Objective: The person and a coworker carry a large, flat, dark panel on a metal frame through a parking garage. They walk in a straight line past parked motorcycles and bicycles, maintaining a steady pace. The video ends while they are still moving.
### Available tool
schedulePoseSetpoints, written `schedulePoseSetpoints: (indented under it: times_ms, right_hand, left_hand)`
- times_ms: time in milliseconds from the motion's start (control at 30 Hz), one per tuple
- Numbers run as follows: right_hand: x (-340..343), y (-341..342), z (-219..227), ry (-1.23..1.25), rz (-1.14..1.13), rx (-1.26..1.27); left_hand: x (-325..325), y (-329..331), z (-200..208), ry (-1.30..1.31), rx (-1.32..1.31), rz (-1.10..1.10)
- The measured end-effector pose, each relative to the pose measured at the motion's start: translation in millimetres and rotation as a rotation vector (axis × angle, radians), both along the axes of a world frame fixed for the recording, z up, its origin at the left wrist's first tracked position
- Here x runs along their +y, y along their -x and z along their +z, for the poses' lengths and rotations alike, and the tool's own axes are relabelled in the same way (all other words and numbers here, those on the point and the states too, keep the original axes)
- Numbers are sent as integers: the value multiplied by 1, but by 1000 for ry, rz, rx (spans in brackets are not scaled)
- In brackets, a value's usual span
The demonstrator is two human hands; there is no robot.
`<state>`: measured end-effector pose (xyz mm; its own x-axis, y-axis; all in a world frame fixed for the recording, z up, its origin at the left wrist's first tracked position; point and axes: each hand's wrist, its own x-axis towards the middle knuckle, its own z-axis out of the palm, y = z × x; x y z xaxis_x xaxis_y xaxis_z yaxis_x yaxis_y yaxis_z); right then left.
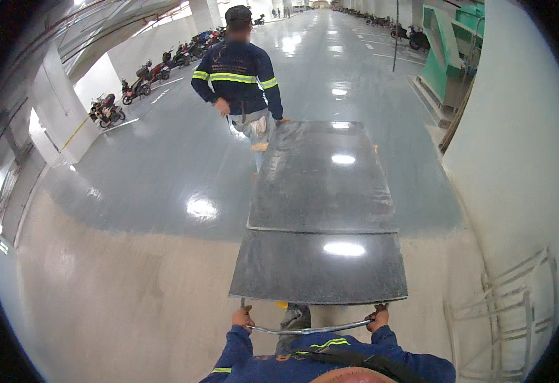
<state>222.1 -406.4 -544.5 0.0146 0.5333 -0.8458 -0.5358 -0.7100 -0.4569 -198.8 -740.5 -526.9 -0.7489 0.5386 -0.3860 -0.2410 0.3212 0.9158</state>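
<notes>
Left hand [243,317] and right hand [378,316] clench a metal push-bar [311,330]
Dark slabs [324,262] ahead of them hide, probably, a cart; glossy garage floor [177,166] beyond.

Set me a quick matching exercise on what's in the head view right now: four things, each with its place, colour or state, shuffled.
Things:
1. Dark sheets
2. Curved metal bar
3. Co-worker
4. Parked motorbikes

Places and states:
A. Lined up beyond, on the left side
B. Gripped near its ends by the wearer's left hand and right hand
C. Lying flat, with bright reflections on top
D. Back turned, a hand at the load's far end

Pairs: 1-C, 2-B, 3-D, 4-A
</notes>
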Motion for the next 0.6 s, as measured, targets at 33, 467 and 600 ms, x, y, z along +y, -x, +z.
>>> schedulePoseSetpoints:
  times_ms: [33,467,600]
  right_hand:
    - [-11,6,3,-7,6,-16]
    - [-58,84,-2,-131,-10,-74]
    - [-58,28,-136,-607,167,-420]
  left_hand:
    - [-15,7,-16,58,179,-99]
    - [-38,129,-51,-162,-277,-17]
    - [8,121,-22,-178,-768,178]
